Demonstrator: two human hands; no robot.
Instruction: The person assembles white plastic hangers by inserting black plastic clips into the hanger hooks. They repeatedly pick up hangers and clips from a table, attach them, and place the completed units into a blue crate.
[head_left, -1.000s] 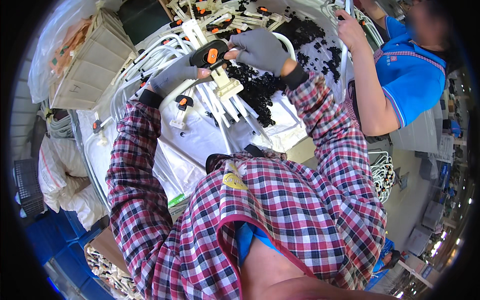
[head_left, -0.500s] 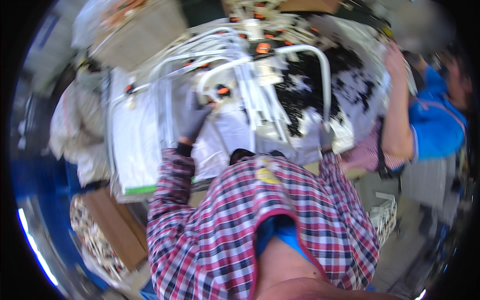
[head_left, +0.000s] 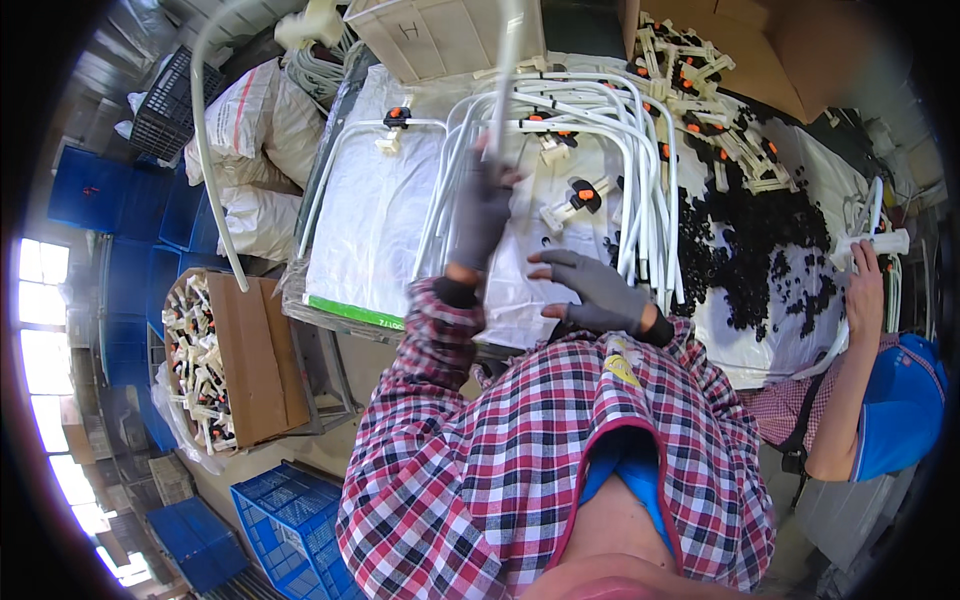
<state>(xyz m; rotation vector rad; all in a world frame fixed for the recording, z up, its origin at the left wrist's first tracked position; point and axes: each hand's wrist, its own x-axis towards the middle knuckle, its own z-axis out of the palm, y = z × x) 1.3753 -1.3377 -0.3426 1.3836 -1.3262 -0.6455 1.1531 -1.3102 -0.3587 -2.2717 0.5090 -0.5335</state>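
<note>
White frame (head_left: pixel 207 170): raised at the left of the table, its top running past the upper edge of view. One leg hangs down at far left; the other, motion-blurred, ends at the left hand (head_left: pixel 483 205). That hand is closed around the leg. A cream part (head_left: pixel 312 24) shows blurred between the legs; whether it is joined to the frame cannot be told.

Right hand (head_left: pixel 600 292): open, fingers extended toward the left, over the white sheet (head_left: pixel 375 230) and just beside the stacked frames (head_left: pixel 640 190).

Sheet: a single frame (head_left: pixel 322 190) lies left of the stack, with a black-and-orange clamp (head_left: pixel 397 118) on its crossbar. A loose clamp (head_left: pixel 582 196) lies within the stack's outline. Black pieces (head_left: pixel 750 240) are scattered to the right, below a clamp pile (head_left: pixel 700 90).

Surroundings: a pale bin (head_left: pixel 445 40) at the far edge; sacks (head_left: pixel 240 120) and an open carton (head_left: pixel 260 360) of clamps to the left; a blue crate (head_left: pixel 290 530) on the floor. A co-worker's hand (head_left: pixel 865 285) is at white parts on the right.
</note>
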